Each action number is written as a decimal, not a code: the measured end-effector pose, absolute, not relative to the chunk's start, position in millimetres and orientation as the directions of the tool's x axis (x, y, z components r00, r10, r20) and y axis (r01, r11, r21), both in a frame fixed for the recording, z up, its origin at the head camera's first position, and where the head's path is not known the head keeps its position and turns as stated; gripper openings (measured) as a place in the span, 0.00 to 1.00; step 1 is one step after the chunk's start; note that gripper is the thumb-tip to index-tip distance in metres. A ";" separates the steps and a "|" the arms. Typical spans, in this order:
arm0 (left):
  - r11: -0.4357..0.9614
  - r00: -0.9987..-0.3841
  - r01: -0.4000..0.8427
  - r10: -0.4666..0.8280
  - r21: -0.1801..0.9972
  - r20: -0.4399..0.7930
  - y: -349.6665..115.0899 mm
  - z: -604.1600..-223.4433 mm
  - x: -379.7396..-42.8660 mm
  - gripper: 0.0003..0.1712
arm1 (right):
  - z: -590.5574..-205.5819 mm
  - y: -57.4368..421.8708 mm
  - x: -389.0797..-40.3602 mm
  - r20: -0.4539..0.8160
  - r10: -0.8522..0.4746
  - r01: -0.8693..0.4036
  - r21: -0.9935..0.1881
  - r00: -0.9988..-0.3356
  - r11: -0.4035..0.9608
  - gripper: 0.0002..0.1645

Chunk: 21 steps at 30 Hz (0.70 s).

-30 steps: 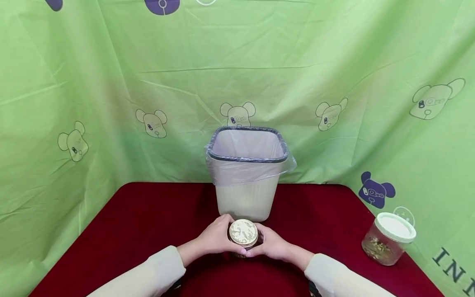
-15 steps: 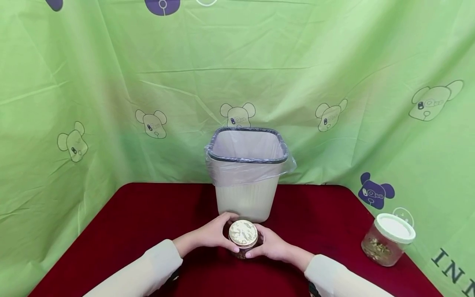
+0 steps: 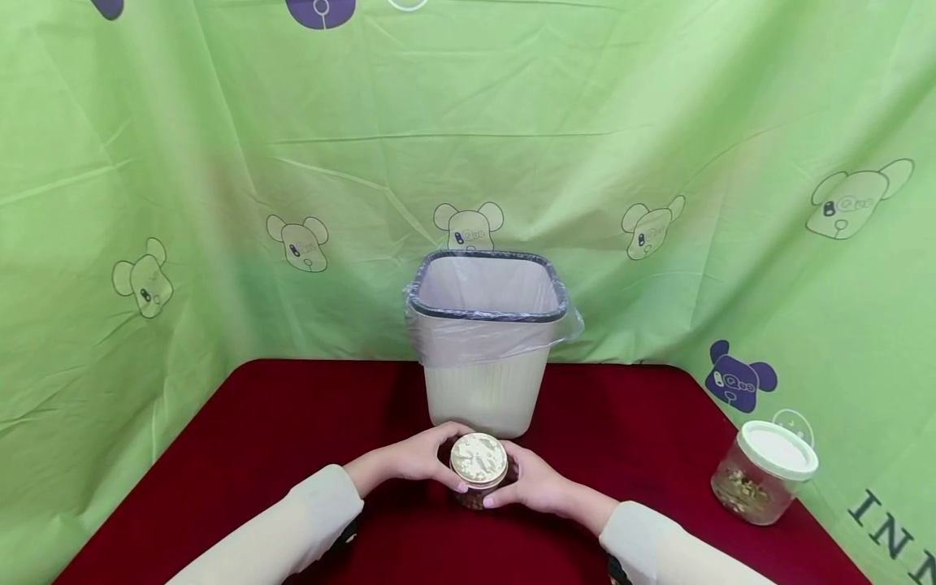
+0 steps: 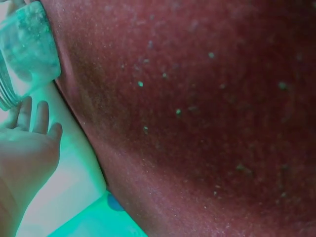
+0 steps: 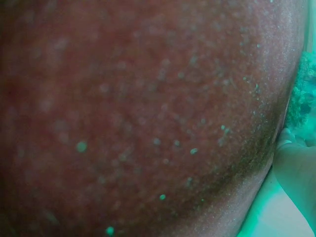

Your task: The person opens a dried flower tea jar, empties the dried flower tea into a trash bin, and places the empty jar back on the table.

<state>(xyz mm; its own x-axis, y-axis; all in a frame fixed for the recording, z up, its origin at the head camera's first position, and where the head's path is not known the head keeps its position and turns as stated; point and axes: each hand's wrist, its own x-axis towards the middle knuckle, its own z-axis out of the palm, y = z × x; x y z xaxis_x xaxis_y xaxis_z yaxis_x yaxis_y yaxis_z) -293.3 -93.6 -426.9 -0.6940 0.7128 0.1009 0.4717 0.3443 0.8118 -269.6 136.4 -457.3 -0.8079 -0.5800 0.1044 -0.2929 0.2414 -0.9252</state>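
Cream bin [image 3: 484, 382] close behind small jar [image 3: 478, 461] in grip of right hand [image 3: 539, 482], left hand [image 3: 418, 457] relaxed beside jar

Just in from the middle of the far edge of the worktop [image 3: 314, 414], an upright pale bin [image 3: 486, 394] with a dark rim [image 3: 490, 314], a thin see-through liner [image 3: 475, 343] folded over it and hanging down outside. Near the right edge, a clear jar [image 3: 764, 493] with a white lid [image 3: 777, 449] and brownish bits [image 3: 742, 490] inside. Across the worktop, dark red, with tiny pale specks [image 4: 140, 84] in both wrist views. Beyond the left, far and right edges, a creased green curtain [image 3: 366, 175] printed with outlined animal heads [image 3: 305, 245] and some purple ones; past the right edge, toward the near corner, large dark letters [image 3: 888, 532].
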 end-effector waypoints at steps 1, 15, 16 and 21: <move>0.346 -0.697 0.477 0.709 0.808 0.107 -93.6 -427.2 -292.9 0.39 | -457.1 136.3 -269.4 0.107 -0.581 -0.294 -0.925 -0.807 0.239 0.43; 0.452 -0.784 0.523 0.587 0.723 0.199 -86.7 -435.2 -281.5 0.38 | -456.4 135.6 -268.8 0.125 -0.597 -0.299 -0.933 -0.792 0.202 0.43; 0.462 -0.790 0.523 0.578 0.716 0.204 -86.0 -435.5 -280.8 0.37 | -456.3 135.6 -268.7 0.126 -0.597 -0.299 -0.933 -0.792 0.199 0.43; 0.498 -0.814 0.516 0.539 0.697 0.217 -82.9 -438.3 -277.0 0.39 | -456.4 135.8 -268.0 0.122 -0.600 -0.295 -0.935 -0.790 0.198 0.43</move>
